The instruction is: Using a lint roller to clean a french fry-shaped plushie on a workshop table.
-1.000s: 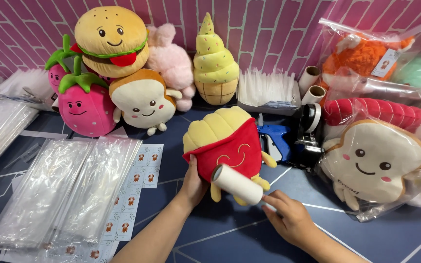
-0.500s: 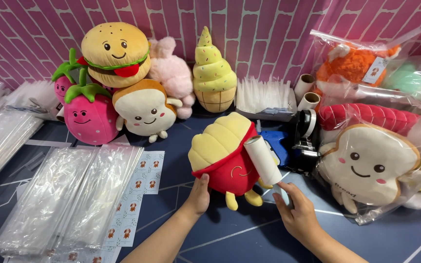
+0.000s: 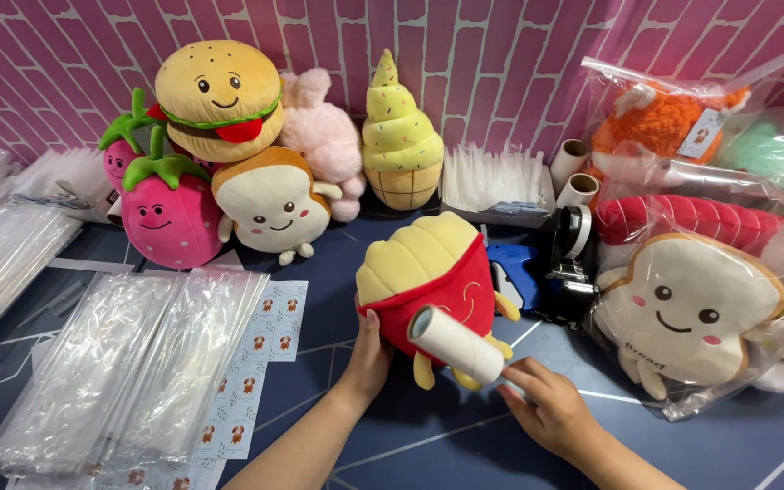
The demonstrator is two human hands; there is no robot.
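Note:
A plush toy shaped like a red carton of yellow fries stands on the dark blue table. My left hand grips its lower left side and holds it upright. My right hand holds a white lint roller by its handle. The roller's head lies across the lower front of the red plush.
Plush burger, strawberries, toast, pink bunny and ice-cream cone line the pink brick wall. Clear bags and sticker sheets lie left. Bagged plush toys and a tape dispenser sit right.
The lint roller has gone up the plush's right side and come back down across its lower front. My left hand stays on the toy's left side.

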